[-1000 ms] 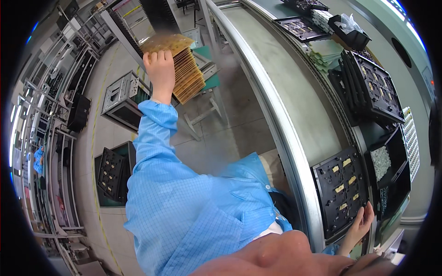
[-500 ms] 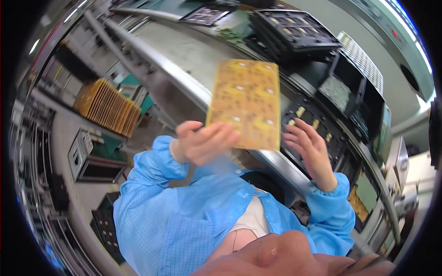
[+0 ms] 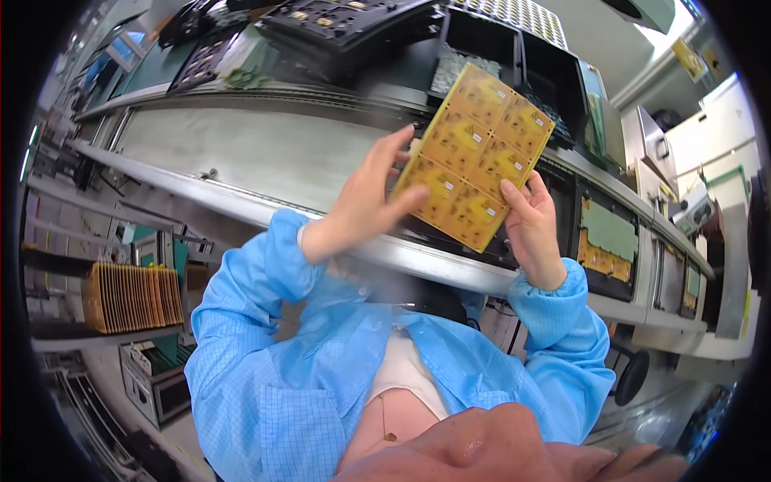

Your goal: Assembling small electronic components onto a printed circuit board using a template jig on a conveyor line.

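A yellow circuit board panel (image 3: 478, 157), divided into several like sections with small white labels, is held up at a slant over the workbench. My right hand (image 3: 534, 225) grips its right edge, thumb on the face and fingers behind. At the opposite edge, my left hand (image 3: 361, 193) has its thumb and fingers spread wide; whether it touches the panel I cannot tell. Beneath the panel lies a dark tray or fixture, mostly hidden by it.
A metal conveyor rail (image 3: 241, 193) runs along the bench front. Black trays (image 3: 345, 28) are stacked at the back, beside black bins (image 3: 562, 72) of small parts. A green-and-yellow board (image 3: 606, 241) sits farther right. Many upright panels (image 3: 132, 297) fill a rack at left.
The panel has gone from my left hand's grip to my right hand's and is now tilted. My left hand has spread its fingers. The whole view has turned toward the right.
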Available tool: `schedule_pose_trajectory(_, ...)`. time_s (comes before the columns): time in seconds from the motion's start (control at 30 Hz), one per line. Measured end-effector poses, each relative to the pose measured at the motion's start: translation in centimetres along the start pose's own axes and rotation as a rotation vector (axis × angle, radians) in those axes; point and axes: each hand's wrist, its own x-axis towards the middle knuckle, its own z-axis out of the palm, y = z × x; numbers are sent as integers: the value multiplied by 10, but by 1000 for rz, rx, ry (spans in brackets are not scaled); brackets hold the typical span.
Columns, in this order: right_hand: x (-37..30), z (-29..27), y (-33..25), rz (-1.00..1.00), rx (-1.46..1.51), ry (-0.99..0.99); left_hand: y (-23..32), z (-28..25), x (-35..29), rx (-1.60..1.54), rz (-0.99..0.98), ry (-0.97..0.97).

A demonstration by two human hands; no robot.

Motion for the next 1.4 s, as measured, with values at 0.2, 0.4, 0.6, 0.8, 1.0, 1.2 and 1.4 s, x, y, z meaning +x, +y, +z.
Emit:
schedule_pose_trajectory(0.2, -12, 2, 10, -41, -78, 116, -42, -3, 83, -218, -133, -172)
schedule_pose_trajectory(0.4, -31, -49, -7, -118, -228, 437, -56, -12, 133, -10, -92, -536)
schedule_pose_trajectory(0.6, -45, -67, -6, -90, -300, 419, -75, 9, 132, 81, -117, -793)
schedule_pose_trajectory(0.8, -46, -66, 4, -162, -682, 257, -90, 10, 136, 20, -173, -854)
schedule_pose_trajectory(1.0, -43, -44, 11, -474, -1293, 44, -90, 13, 122, 370, 201, -696)
schedule_pose_trajectory(1.2, -48, -40, 17, -488, -1398, -20, -75, 10, 101, 493, 407, -507)
schedule_pose_trajectory(1.4, -53, -40, 16, -509, -1598, -21, -83, -12, 55, 676, 384, -542)
